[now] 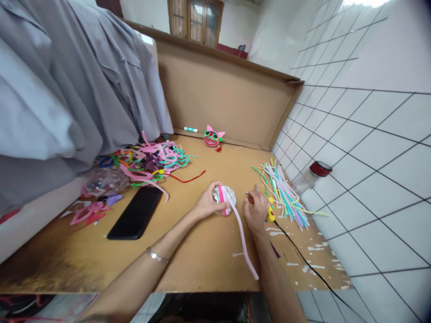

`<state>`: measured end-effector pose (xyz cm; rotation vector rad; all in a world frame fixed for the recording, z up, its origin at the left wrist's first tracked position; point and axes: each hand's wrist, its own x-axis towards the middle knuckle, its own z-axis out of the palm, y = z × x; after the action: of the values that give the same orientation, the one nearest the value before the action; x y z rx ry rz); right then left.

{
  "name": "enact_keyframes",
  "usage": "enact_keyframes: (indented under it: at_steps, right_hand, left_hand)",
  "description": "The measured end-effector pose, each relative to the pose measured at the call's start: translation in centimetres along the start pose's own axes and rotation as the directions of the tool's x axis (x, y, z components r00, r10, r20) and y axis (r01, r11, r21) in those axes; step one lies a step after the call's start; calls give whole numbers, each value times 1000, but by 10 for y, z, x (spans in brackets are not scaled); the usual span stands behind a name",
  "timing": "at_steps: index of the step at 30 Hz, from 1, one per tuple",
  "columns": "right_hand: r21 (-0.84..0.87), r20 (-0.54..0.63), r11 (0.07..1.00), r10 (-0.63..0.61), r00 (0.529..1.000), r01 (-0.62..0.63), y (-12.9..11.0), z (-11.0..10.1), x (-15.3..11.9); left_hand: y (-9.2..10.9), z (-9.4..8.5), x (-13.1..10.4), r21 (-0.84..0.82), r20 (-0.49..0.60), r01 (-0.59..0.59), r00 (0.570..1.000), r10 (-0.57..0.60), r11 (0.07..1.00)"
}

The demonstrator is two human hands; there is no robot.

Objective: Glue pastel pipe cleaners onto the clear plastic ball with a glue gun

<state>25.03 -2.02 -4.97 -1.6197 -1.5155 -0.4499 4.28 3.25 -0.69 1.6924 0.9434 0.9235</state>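
Observation:
My left hand (212, 200) pinches a round silvery piece (231, 194) between thumb and fingers. Bright pink and pale pink fuzzy strips lie across this piece. From it a long pale pink pipe cleaner (243, 237) hangs down towards the table's front edge. Just to the right, my right hand (257, 210) is closed, its fingers curled around a small tool whose thin metal tips poke out at the top; its kind is mostly hidden. Against the outer side of that hand lies a yellow corded tool (270, 214), looking like a glue gun, its black cord running down right.
Loose pipe cleaners (284, 193) lie at right near a red-lidded jar (313, 175). A tangled pipe-cleaner heap (158, 157) and black phone (135, 213) are at left. A fuzzy animal-face craft (212, 137) and glue stick (191, 129) stand before the cardboard wall (222, 85).

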Motion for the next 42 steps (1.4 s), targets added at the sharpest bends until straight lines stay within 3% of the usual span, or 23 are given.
enact_keyframes:
  at_steps: [5, 7, 10, 12, 16, 22, 27, 33, 39, 42]
  right_hand:
    - [-311, -21, 922, 237, 971, -232, 6, -22, 11]
    - [-479, 24, 822, 363, 932, -308, 11, -32, 13]
    - [-628, 117, 707, 498, 859, -325, 20, -41, 10]
    - [-639, 150, 702, 514, 845, -314, 25, -40, 8]
    - [-577, 135, 748, 484, 864, -329, 29, -30, 10]
    - [-539, 161, 720, 597, 786, -437, 31, -27, 16]
    - [-500, 114, 715, 614, 781, -489, 36, -34, 8]
    - [-350, -85, 722, 611, 787, -597, 29, -42, 12]
    - [-311, -129, 841, 424, 897, -442, 12, -43, 52]
    - [-279, -172, 879, 351, 921, -387, 4, -37, 61]
  left_hand:
    - [8, 17, 10, 26, -69, 16, 998, -15, 1000]
    - [9, 21, 11, 22, -73, 25, 997, -23, 999]
    - [9, 21, 11, 37, -71, 4, 997, -1, 999]
    - [9, 19, 9, 57, -77, -11, 997, 15, 998]
    - [8, 14, 5, 79, -99, -26, 995, 34, 997]
    - [5, 15, 3, 78, -71, 3, 997, 3, 997]
    - [8, 14, 3, 75, -54, -1, 999, 5, 997]
    - [9, 10, 2, 69, -43, 0, 999, 3, 998]
    - [4, 8, 6, 44, -16, 6, 1000, -5, 999]
    - [4, 6, 6, 24, 5, -6, 1000, 6, 1000]
